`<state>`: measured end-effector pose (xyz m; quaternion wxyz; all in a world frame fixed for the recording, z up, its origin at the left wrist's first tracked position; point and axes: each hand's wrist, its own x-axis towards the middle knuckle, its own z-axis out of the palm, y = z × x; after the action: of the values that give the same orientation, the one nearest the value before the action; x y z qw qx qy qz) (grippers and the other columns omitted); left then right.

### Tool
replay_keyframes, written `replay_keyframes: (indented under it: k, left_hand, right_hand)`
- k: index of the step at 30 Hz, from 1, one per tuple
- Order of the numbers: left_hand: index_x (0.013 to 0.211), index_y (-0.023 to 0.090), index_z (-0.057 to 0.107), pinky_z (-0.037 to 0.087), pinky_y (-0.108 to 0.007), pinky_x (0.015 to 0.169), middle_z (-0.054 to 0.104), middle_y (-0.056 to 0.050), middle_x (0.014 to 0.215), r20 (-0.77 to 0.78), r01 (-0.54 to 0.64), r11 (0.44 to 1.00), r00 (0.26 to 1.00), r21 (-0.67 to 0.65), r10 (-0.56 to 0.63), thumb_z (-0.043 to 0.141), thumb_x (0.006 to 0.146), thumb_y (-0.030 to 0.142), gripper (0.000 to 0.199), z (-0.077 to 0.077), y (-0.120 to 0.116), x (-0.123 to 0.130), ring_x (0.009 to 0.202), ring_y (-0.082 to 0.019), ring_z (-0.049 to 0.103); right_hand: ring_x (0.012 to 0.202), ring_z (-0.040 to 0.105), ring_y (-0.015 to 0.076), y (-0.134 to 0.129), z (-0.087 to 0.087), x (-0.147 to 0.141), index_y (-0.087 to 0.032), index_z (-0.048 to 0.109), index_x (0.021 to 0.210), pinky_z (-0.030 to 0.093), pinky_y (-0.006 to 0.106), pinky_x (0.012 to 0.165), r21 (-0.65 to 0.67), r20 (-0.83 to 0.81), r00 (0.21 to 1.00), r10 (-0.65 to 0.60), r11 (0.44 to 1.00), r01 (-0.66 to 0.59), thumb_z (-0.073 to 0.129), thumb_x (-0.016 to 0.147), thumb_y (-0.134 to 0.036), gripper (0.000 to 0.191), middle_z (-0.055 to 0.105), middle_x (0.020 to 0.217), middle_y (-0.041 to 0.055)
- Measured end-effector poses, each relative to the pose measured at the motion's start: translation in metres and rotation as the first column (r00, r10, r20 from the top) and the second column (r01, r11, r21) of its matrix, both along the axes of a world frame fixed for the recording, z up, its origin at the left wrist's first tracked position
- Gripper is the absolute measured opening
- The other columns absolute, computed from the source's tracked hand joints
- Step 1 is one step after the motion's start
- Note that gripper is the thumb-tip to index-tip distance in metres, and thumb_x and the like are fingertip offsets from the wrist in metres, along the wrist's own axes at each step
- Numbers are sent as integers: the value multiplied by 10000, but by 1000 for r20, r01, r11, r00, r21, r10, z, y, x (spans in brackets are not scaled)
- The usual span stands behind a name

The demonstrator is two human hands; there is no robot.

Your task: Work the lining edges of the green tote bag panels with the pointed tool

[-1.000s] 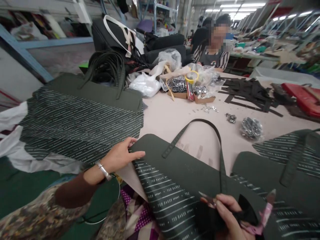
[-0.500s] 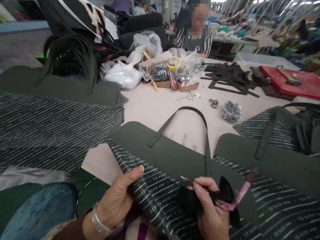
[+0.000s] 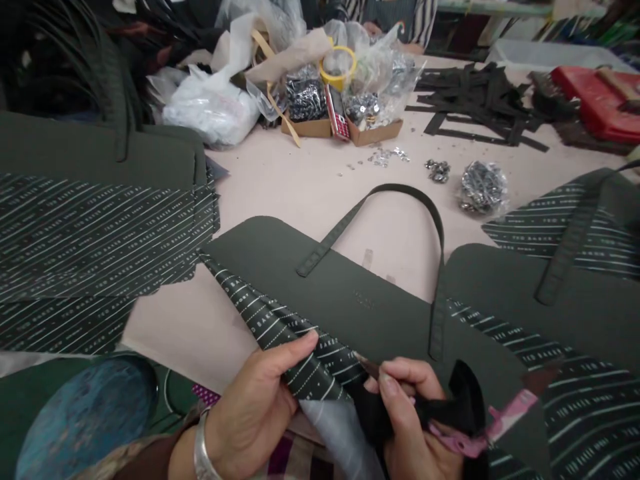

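Observation:
A dark green bag panel (image 3: pixel 320 287) with a looped strap handle (image 3: pixel 413 193) lies aslant on the pale table. My left hand (image 3: pixel 260 393), thumb on top, grips the folded edge of its striped lining (image 3: pixel 295 333). Beside it, my right hand (image 3: pixel 410 413) pinches a slim pointed tool (image 3: pixel 367 365), its tip at the seam between lining and panel. Black cloth (image 3: pixel 465 400) and a pink-wrapped handle (image 3: pixel 510 417) stick out of the same hand.
Another panel with striped lining (image 3: pixel 100 233) lies left, and a further one (image 3: pixel 590 300) right. Farther back are a plastic bag (image 3: pixel 210 110), boxes of metal parts (image 3: pixel 377 133), a phone (image 3: pixel 337 113), black strips (image 3: pixel 475 100) and a bag of fittings (image 3: pixel 483 187). A person in striped sleeves (image 3: pixel 425 23) sits opposite.
The view has tipped downward and closer. My left hand has folded the lining further over, and its greyish underside now shows. The tool's tip has moved to the lining's edge.

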<state>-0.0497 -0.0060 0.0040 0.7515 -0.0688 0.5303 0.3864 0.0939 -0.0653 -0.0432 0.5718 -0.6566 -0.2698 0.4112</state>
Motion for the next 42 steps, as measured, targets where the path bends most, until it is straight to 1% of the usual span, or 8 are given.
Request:
replay_keyframes:
  k: [3,7,17,26,31,37,40,42]
  left_hand:
    - [902,70,794,590,-381,923,800,-143,926,-53,75,997,996,-14,-76,715,864,218,172,1,5,4,926,-278,751]
    - [835,75,808,582,-380,933,800,-148,870,-59,88,993,994,-77,-92,681,891,241,216,2,9,6,928,-280,751]
    - [846,120,825,535,-385,1005,805,-124,895,-41,84,995,996,-48,-86,729,849,270,179,-1,-1,0,1005,-291,729]
    - [810,125,827,498,-413,1048,802,-136,956,-12,136,991,991,-18,-136,877,670,410,321,-3,-7,-4,1081,-339,695]
    - [932,132,822,489,-424,1054,803,-123,962,-32,150,988,988,26,-149,828,743,397,326,-1,-7,0,1089,-328,693]
    - [917,127,819,489,-409,1054,804,-113,968,-59,151,987,987,55,-148,778,806,312,220,0,-11,0,1092,-314,692]
    - [891,124,819,495,-406,1045,801,-118,990,-34,151,987,988,46,-150,738,847,327,223,-1,-11,-1,1094,-306,693]
    - [899,120,816,498,-410,1041,801,-118,990,-39,128,992,991,18,-127,730,854,320,222,-1,-11,-1,1096,-305,692]
  right_hand:
    - [612,587,91,4,14,-11,-256,675,857,429,182,590,4,-19,1000,-17,1000,18,726,879,-388,143,667,687,-46]
    - [572,559,70,8,23,-18,-263,664,845,405,165,554,-1,-50,997,-51,999,51,709,900,-371,129,632,669,-68]
    - [492,535,79,8,29,-15,-270,656,844,378,182,475,-70,89,996,-1,998,8,664,916,-349,107,648,633,-62]
    - [504,553,76,7,27,-17,-253,656,821,372,187,474,-29,136,991,-16,999,20,667,907,-318,108,649,633,-64]
    - [489,544,76,6,24,-15,-256,666,836,375,212,472,-14,286,958,29,1000,-27,637,895,-274,69,672,670,-72]
    - [655,619,110,4,17,-14,-267,684,836,445,231,639,21,392,918,62,997,-76,637,903,-250,85,673,752,-57]
    - [662,615,135,3,17,-13,-259,688,837,432,260,632,-4,376,924,72,997,-76,640,893,-289,79,678,754,-40]
    - [611,593,133,2,19,-12,-250,680,819,403,258,569,-4,276,960,38,999,-38,645,886,-296,89,665,714,-40]
